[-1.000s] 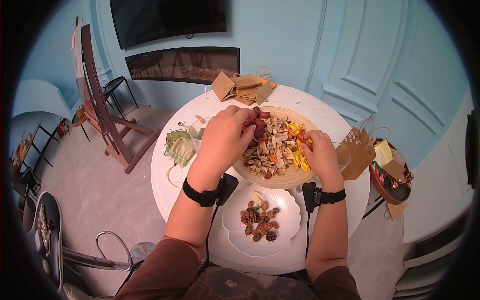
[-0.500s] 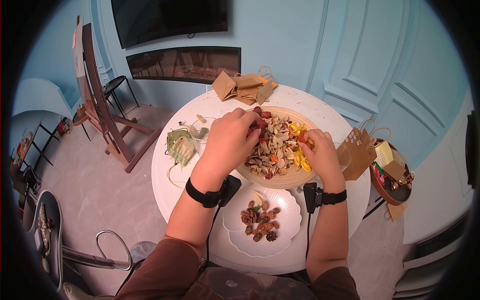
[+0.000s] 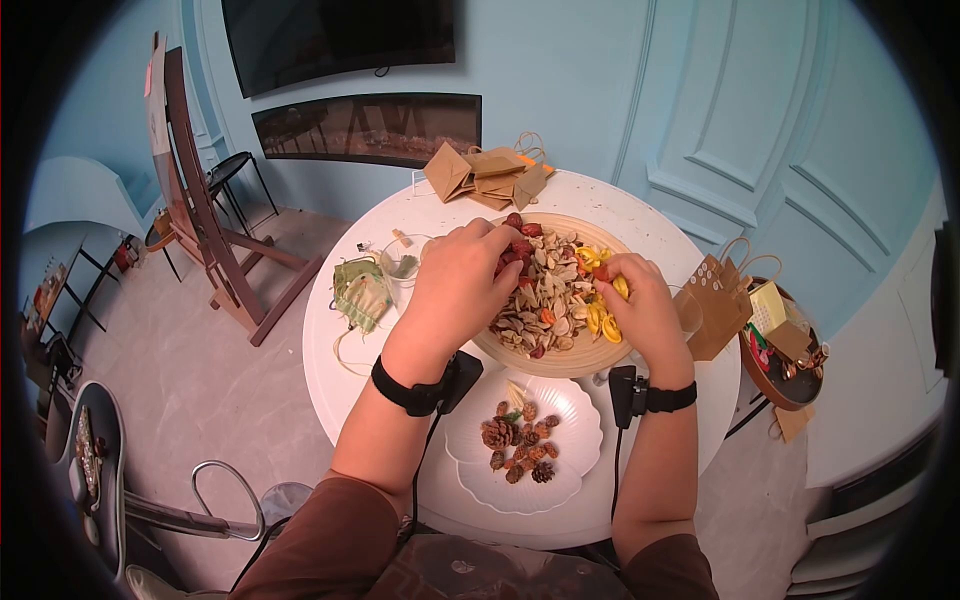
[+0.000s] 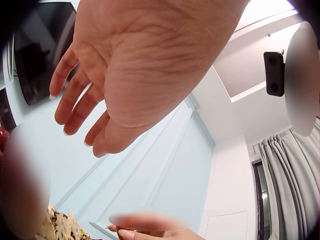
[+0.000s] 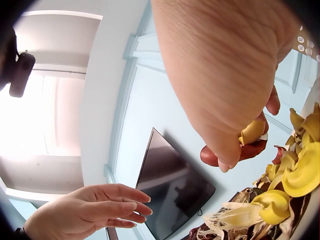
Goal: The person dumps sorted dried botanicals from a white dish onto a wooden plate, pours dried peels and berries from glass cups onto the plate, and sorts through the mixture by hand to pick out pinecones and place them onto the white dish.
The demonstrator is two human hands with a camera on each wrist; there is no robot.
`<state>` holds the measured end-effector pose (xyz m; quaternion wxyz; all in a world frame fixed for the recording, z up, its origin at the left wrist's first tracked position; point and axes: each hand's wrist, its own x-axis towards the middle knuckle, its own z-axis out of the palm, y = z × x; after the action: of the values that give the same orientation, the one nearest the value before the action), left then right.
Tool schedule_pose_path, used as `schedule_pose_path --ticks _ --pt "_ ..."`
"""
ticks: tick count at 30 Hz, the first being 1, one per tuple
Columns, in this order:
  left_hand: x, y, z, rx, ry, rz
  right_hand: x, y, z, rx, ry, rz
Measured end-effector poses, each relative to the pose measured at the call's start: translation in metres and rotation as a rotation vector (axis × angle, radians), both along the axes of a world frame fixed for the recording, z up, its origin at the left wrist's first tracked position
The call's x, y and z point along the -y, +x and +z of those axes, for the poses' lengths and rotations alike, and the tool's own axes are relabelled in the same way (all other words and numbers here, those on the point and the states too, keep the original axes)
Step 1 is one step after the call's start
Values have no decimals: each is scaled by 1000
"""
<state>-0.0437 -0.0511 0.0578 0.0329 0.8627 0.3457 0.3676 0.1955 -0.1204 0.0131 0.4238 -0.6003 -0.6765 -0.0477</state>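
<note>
A round wooden tray [image 3: 575, 366] holds pale dried petals [image 3: 545, 300], dark red dried fruits [image 3: 522, 246] and curled yellow pieces [image 3: 604, 322]. Over the red fruits on the tray's left side hovers my left hand [image 3: 462, 278], its fingers loosely bent; in the left wrist view nothing lies between them. At the tray's right side my right hand [image 3: 645, 308] pinches a reddish dried piece [image 5: 252, 150] between thumb and fingers. A yellow bit [image 5: 253, 131] shows between those same fingers in the right wrist view, just above the yellow pieces.
Nearer the body, a white scalloped plate [image 3: 570, 410] carries pine cones [image 3: 500, 433]. Paper bags [image 3: 490, 175] lie at the table's back, another bag [image 3: 715, 305] stands right. A clear cup [image 3: 400, 265] and a green pouch [image 3: 360, 295] sit left.
My right hand has shifted slightly at the yellow pieces, with the reddish piece still in its fingers. My left hand has moved a little to the right, then stayed.
</note>
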Motion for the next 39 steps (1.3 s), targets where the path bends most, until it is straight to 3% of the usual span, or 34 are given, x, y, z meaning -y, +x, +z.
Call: schedule_pose_path --ticks 9,15,18,22,28,39 --pt "3 5 -4 10 -15 -42 2 -5 5 -151 -40 53" --pt "5 8 -7 -82 -46 -101 16 2 21 -161 -14 -76" --pt "6 12 -16 -130 -74 -162 26 15 28 -287 6 -140" --pt "9 24 -26 -235 -166 -268 37 39 29 -195 -47 -303" --pt "19 33 -31 -402 -250 -314 48 65 21 -183 -239 -391" --pt "16 33 -40 -375 -222 -320 49 73 9 -98 -423 -466"
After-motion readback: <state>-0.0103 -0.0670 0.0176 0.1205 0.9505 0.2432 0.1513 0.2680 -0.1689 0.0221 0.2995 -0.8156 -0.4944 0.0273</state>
